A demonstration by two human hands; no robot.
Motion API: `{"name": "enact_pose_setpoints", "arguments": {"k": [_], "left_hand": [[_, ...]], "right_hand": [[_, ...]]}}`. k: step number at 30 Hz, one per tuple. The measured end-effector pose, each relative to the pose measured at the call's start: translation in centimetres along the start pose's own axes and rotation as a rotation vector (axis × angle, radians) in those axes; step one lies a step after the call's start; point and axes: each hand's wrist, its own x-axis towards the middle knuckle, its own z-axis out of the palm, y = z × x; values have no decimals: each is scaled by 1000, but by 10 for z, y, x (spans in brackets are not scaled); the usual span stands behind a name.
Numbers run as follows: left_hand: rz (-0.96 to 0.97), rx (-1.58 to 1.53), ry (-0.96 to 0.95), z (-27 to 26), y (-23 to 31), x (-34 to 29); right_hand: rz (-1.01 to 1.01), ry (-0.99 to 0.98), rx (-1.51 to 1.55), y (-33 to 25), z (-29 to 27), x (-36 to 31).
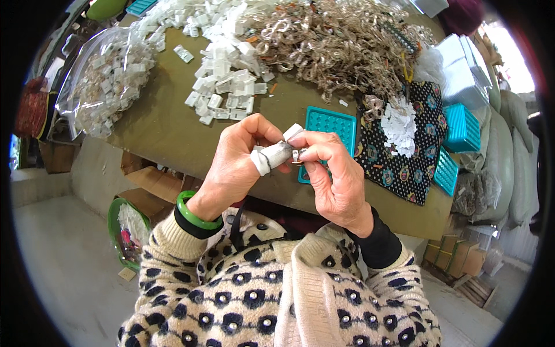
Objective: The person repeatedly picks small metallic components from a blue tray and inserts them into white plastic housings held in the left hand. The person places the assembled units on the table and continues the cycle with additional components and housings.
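Observation:
My hands meet over the table's near edge with their fingertips together. My left hand [234,153] is closed, its thumb wrapped in white cloth [272,158] tied with dark thread. A small white rectangular piece [293,132], like the small plastic boxes on the table, sticks up between the fingertips of both hands. My right hand [338,182] pinches a small shiny piece [298,156] between thumb and fingers; its exact kind is too small to tell. Just behind my right hand lies a teal tray [346,124] with rows of small hollows, partly covered by my fingers.
Small clear-white plastic boxes [222,87] are heaped behind my hands. Clear, brownish looped strands [324,46] pile up at the far right. A filled plastic bag [113,81] stands left. White tags [399,127] lie on patterned cloth [384,179], near stacked teal trays [462,128]. A green basket [115,225] sits below left.

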Motion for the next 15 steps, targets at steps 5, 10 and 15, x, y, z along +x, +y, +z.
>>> {"name": "enact_pose_setpoints", "arguments": {"k": [5, 10, 15], "left_hand": [[106, -18, -135, 9, -11, 5], [309, 187, -186, 8, -19, 7], [670, 615, -120, 11, -30, 17]], "right_hand": [[278, 40, 291, 2, -11, -12], [446, 95, 513, 0, -20, -13], [592, 108, 659, -5, -23, -13]]}}
